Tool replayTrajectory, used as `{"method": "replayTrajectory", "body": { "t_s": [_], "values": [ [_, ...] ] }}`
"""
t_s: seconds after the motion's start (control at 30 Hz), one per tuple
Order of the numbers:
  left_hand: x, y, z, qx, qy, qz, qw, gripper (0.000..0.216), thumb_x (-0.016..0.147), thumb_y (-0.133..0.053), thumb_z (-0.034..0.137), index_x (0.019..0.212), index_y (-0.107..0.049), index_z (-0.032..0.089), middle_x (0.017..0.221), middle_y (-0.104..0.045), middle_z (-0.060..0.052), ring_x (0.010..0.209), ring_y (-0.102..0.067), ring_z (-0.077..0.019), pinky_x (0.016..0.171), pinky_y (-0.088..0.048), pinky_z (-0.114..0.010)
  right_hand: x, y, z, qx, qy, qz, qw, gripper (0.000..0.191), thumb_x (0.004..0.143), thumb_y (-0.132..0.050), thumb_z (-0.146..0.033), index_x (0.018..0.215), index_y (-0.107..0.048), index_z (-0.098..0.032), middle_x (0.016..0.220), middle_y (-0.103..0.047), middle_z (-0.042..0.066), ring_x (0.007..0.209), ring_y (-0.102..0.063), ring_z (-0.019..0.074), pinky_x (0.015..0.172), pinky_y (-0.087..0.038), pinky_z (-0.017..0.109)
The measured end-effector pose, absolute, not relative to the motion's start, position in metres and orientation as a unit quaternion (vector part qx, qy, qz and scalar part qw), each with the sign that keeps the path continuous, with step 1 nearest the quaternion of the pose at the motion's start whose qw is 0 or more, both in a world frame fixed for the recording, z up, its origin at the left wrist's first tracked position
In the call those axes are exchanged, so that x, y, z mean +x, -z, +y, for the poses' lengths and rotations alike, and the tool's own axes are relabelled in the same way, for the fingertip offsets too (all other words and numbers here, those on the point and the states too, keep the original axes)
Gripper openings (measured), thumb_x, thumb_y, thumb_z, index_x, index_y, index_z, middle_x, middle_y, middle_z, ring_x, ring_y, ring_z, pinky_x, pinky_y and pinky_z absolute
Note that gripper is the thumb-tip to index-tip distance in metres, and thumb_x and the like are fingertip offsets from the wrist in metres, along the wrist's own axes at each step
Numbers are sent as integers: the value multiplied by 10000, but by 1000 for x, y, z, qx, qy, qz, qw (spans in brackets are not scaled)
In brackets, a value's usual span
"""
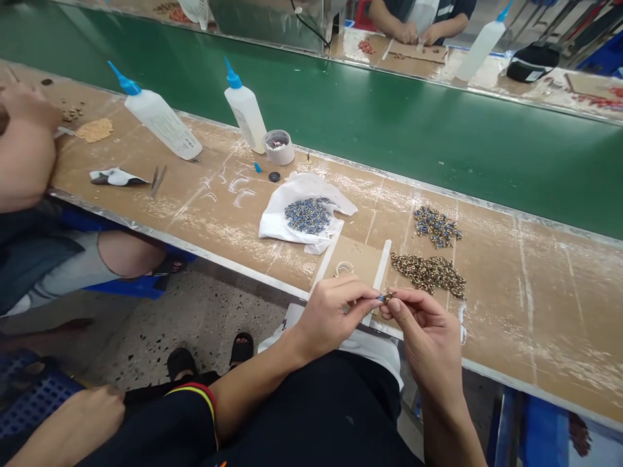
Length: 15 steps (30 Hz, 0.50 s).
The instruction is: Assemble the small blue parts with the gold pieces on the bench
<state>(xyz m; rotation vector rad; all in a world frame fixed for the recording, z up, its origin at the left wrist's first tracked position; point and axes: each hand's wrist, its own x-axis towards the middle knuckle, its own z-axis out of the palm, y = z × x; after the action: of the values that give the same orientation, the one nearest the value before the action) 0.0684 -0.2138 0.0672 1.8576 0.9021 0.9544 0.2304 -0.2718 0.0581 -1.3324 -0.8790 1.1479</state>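
Note:
My left hand (335, 308) pinches a tiny blue piece (381, 298) between thumb and fingertips. Meeting it at the tips, my right hand (423, 318) is closed on a small brass-coloured piece (388, 296); the two pieces touch or nearly touch. Below the hands lies a cardboard pad (357, 256) edged with white strips, with a small ring of tape (344, 268) on it. Beyond my right hand is a heap of brass-coloured pieces (431, 272), and behind that a smaller pile of blue and brass pieces (437, 227). Blue pieces (307, 215) fill a white paper sheet (272, 224).
Two bottles with blue nozzles (163, 126) (246, 113) and a tape roll (279, 148) stand along the bench's back edge. Tweezers (158, 181) lie farther left. A green conveyor belt (389, 130) runs behind. Co-workers sit at the left and across the belt.

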Motion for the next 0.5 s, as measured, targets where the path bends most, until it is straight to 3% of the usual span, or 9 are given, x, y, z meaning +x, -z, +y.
{"method": "replayTrajectory", "body": {
  "t_s": [0.23,0.5],
  "values": [
    [65,-60,-212,801,-359,338,339,221,973,-529,244,883,-706,146,797,-625,-54,742,-574,-142,691,-460,-246,229,-60,-275,-571,-476,-390,544,87,856,-720,-257,937,-704,-230,869,-703,23,760,-683,144,710,-601,263],
    [63,-66,-211,881,-306,317,174,307,985,-404,132,810,-655,147,765,-554,-46,741,-486,-154,725,-428,-258,230,-57,-277,-560,-472,-447,514,37,888,-676,-244,891,-668,-208,754,-603,-5,681,-609,126,621,-535,237]
  ]
}}
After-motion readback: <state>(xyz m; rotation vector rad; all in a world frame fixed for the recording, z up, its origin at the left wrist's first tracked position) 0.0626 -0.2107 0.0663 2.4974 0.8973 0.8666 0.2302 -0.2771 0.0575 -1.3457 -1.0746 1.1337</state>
